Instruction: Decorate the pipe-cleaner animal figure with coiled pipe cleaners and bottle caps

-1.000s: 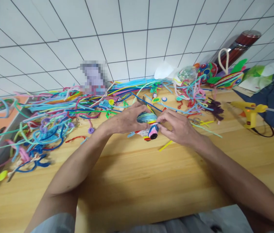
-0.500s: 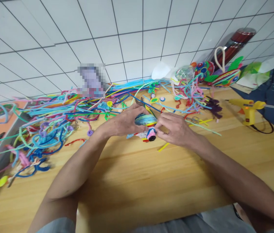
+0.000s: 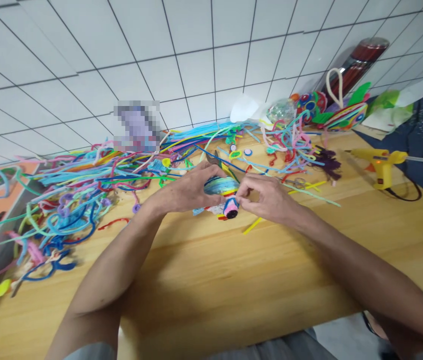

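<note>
A striped pipe-cleaner craft (image 3: 217, 187), mostly light blue with yellow and red bands, sits between my hands over the table. At its near end is a pink and blue roll with a dark round centre (image 3: 231, 212). My left hand (image 3: 187, 192) curls its thumb and fingers around the craft from the left. On the right, my right hand (image 3: 262, 196) is closed in a pinch, fingertips against the craft's edge beside the pink and blue end. Whatever lies between those fingertips is too small to make out. Just behind the craft lie pliers (image 3: 215, 159), partly hidden by my left hand.
Loose pipe cleaners (image 3: 72, 172) spread along the left and back. A yellow glue gun (image 3: 382, 165) stands at the right, its cord (image 3: 408, 199) on the table. Finished colourful crafts (image 3: 346, 117) and a red flask (image 3: 361, 65) are by the tiled wall. An orange tray (image 3: 12, 200) is far left.
The whole view has shifted slightly, so things appear a little further left. Both hands keep nearly the same hold around the craft.
</note>
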{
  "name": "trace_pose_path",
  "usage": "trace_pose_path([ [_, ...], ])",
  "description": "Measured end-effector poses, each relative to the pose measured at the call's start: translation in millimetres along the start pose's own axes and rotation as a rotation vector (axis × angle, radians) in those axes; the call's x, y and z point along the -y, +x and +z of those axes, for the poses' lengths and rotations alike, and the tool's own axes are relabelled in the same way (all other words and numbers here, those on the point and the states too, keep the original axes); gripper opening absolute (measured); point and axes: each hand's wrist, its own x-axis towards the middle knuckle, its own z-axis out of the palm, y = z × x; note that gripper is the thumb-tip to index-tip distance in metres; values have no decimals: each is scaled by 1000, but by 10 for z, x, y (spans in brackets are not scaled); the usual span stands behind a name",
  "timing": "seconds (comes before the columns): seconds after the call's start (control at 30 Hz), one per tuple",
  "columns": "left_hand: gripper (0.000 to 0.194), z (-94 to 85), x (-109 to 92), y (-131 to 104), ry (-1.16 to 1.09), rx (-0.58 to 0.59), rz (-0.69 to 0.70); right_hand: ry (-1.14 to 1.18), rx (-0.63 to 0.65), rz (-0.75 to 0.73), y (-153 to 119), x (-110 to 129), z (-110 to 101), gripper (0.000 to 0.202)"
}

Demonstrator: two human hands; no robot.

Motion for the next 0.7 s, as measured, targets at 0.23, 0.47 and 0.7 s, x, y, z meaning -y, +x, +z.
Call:
trace_pose_path([
  [0.23,41,7,20,7,-12,2,-18,286,77,241,65,8,-140,7],
  [0.47,40,-23,-7,14,16,16,-29,341,76,300,82,12,-63,11],
  [0.7,38,-40,-7,18,20,23,-13,356,35,311,67,-6,33,11],
])
